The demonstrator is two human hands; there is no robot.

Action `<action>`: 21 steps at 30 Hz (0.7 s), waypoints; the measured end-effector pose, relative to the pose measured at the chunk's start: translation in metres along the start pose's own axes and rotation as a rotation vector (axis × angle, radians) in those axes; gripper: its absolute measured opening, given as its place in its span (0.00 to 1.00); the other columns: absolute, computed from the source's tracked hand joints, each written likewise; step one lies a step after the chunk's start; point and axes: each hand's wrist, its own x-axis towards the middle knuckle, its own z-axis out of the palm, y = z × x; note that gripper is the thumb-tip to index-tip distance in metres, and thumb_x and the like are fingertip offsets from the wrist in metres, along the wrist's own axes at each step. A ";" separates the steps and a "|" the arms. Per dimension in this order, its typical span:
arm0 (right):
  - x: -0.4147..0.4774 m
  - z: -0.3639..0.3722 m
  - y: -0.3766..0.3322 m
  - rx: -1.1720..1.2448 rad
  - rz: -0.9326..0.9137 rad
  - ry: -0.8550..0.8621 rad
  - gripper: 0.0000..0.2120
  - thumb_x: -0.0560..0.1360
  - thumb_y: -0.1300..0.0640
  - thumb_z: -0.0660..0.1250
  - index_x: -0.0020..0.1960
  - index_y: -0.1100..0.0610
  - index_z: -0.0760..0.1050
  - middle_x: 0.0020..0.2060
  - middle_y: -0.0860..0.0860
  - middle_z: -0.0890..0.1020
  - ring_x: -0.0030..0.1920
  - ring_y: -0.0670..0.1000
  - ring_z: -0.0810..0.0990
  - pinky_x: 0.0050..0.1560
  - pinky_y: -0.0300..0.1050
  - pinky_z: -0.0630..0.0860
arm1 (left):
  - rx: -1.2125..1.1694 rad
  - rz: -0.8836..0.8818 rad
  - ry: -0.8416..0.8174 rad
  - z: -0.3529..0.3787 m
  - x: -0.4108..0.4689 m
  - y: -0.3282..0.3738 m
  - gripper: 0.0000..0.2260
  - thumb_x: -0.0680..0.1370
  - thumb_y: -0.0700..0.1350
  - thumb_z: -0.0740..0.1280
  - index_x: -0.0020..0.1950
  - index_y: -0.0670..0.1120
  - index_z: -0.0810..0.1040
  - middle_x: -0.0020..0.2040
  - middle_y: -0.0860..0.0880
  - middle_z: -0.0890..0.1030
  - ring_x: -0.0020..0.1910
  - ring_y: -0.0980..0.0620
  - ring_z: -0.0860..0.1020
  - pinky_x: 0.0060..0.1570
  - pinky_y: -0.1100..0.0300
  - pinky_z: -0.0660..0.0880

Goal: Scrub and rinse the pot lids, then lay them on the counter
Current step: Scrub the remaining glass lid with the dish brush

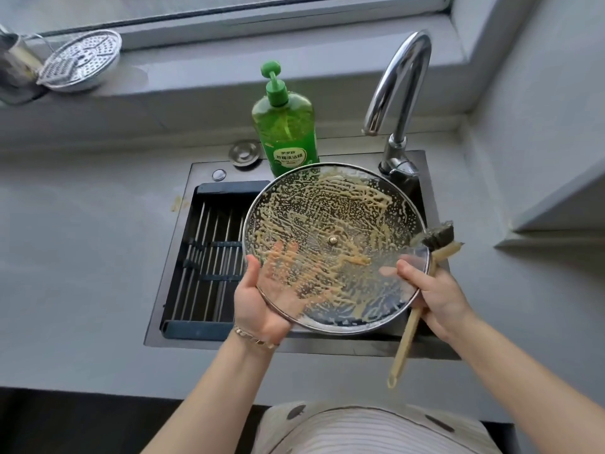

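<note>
A round glass pot lid (340, 221) with a metal rim is held tilted over the sink, its inner face smeared with yellowish residue. My left hand (258, 306) supports it from below at the lower left edge, thumb on the rim and fingers spread behind the glass. My right hand (435, 299) grips the lid's right edge and also holds a wooden-handled brush (409, 326), whose dark bristle head (437, 235) sticks up past the rim.
A dark sink (170, 283) holds a black drying rack (209, 257) on its left side. A green dish soap bottle (286, 126) and a chrome faucet (399, 93) stand behind it. A perforated metal steamer plate (78, 60) leans on the windowsill. Grey counter (82, 257) lies on both sides.
</note>
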 end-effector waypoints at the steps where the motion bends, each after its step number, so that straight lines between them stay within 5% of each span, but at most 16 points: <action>1: 0.001 -0.003 0.001 -0.114 -0.021 0.017 0.04 0.76 0.62 0.63 0.50 0.63 0.72 0.41 0.63 0.80 0.20 0.41 0.71 0.20 0.31 0.66 | -0.007 0.000 0.001 0.000 -0.001 0.001 0.28 0.77 0.62 0.52 0.72 0.49 0.66 0.69 0.41 0.70 0.61 0.32 0.72 0.45 0.29 0.73; 5: 0.001 -0.015 -0.010 -0.660 -0.247 0.234 0.24 0.73 0.45 0.66 0.54 0.65 0.72 0.39 0.57 0.77 0.38 0.57 0.78 0.34 0.42 0.69 | -0.003 0.014 -0.038 -0.001 -0.005 0.005 0.30 0.74 0.61 0.57 0.71 0.46 0.67 0.65 0.38 0.75 0.57 0.33 0.76 0.41 0.32 0.75; 8: -0.004 -0.018 -0.027 -1.188 -0.401 0.409 0.29 0.76 0.40 0.56 0.73 0.51 0.57 0.58 0.58 0.78 0.56 0.63 0.76 0.47 0.51 0.72 | -0.011 0.058 -0.071 0.000 -0.007 0.009 0.36 0.64 0.58 0.73 0.70 0.48 0.69 0.66 0.43 0.74 0.58 0.32 0.75 0.42 0.30 0.73; 10: -0.010 -0.012 -0.039 -1.452 -0.537 0.416 0.28 0.78 0.42 0.51 0.76 0.43 0.49 0.60 0.56 0.77 0.53 0.62 0.78 0.42 0.50 0.71 | 0.017 0.097 -0.068 0.004 -0.008 0.013 0.28 0.70 0.60 0.65 0.67 0.49 0.71 0.67 0.45 0.74 0.57 0.33 0.77 0.41 0.30 0.73; 13: -0.011 0.001 -0.043 -1.686 -0.643 0.296 0.23 0.79 0.40 0.46 0.74 0.37 0.50 0.43 0.51 0.78 0.35 0.53 0.76 0.29 0.41 0.65 | 0.085 0.110 -0.054 0.013 -0.011 0.016 0.26 0.72 0.60 0.55 0.67 0.51 0.70 0.66 0.47 0.75 0.59 0.35 0.75 0.45 0.28 0.72; 18: -0.035 0.046 0.008 -1.489 -0.841 -0.232 0.23 0.74 0.37 0.50 0.68 0.37 0.65 0.32 0.45 0.79 0.26 0.46 0.75 0.23 0.38 0.67 | 0.179 0.077 -0.010 0.023 -0.007 0.011 0.23 0.78 0.58 0.51 0.65 0.47 0.71 0.61 0.45 0.78 0.58 0.36 0.76 0.52 0.35 0.73; 21: -0.033 0.043 0.003 -1.477 -0.907 -0.280 0.21 0.74 0.37 0.55 0.66 0.34 0.66 0.34 0.43 0.80 0.27 0.45 0.75 0.23 0.38 0.68 | 0.246 0.019 -0.029 0.017 -0.008 0.012 0.22 0.80 0.57 0.48 0.61 0.47 0.74 0.53 0.45 0.83 0.54 0.38 0.79 0.54 0.39 0.73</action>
